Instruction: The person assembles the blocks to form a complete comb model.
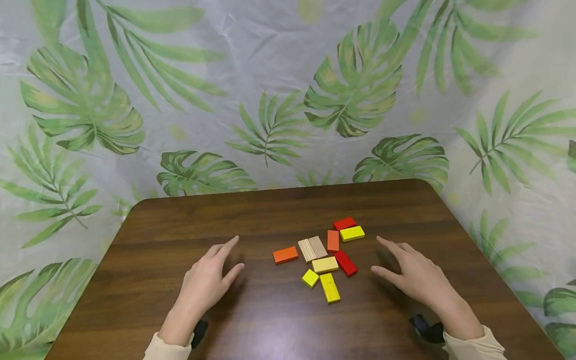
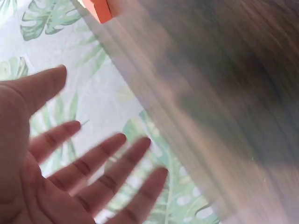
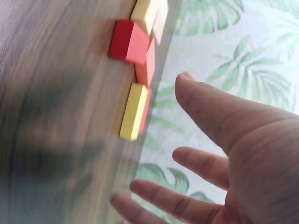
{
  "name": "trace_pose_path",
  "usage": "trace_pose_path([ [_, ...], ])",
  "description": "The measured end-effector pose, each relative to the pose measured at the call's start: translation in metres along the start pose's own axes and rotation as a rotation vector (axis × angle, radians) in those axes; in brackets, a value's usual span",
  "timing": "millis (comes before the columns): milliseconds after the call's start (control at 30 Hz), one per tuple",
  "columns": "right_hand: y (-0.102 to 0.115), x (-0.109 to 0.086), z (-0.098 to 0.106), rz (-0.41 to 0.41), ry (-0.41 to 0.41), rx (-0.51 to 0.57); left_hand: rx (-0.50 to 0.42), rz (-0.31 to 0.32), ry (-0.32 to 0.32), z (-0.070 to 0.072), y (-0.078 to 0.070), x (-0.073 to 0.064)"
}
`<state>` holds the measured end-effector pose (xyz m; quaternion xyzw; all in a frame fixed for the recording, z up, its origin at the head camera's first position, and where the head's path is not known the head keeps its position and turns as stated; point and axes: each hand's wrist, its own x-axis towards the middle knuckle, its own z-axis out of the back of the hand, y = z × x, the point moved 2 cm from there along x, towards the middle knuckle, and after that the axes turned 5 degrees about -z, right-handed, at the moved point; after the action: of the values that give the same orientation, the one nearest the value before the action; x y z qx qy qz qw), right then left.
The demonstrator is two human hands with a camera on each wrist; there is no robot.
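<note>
Several small coloured wooden blocks lie in a loose cluster between the two hands. An orange block (image 1: pixel 285 255) is nearest my left hand (image 1: pixel 204 280), which hovers to its left with fingers spread, holding nothing. My right hand (image 1: pixel 416 275) is to the right of the cluster, also holding nothing, closest to a red block (image 1: pixel 345 263). In the middle are two plain wood blocks (image 1: pixel 317 247) side by side and a pale yellow block (image 1: pixel 325 264). Bright yellow blocks (image 1: pixel 330 288) lie in front. Behind, a yellow block (image 3: pixel 133 112) sits against another red block (image 1: pixel 344 223).
The blocks lie on a dark brown wooden table (image 1: pixel 189 220) with rounded far corners. Behind and beside it hangs a pale cloth (image 1: pixel 279 60) printed with green leaves. Dark straps (image 1: pixel 425 330) circle both wrists below cream sleeves (image 1: pixel 472 346).
</note>
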<state>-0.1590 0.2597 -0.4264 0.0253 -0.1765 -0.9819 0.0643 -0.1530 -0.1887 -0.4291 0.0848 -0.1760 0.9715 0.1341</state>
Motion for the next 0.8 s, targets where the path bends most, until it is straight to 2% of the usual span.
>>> trace_pose_path([
  [300, 0.015, 0.003, -0.012, 0.037, 0.061, 0.146, -0.146, -0.08, 0.04, -0.019, -0.011, 0.028],
  [600, 0.022, 0.01, -0.028, 0.062, 0.078, 0.154, -0.218, -0.139, 0.093, -0.037, -0.027, 0.047],
  [800, 0.023, 0.016, -0.037, 0.065, 0.098, 0.192, -0.253, -0.169, 0.118, -0.051, -0.034, 0.055],
])
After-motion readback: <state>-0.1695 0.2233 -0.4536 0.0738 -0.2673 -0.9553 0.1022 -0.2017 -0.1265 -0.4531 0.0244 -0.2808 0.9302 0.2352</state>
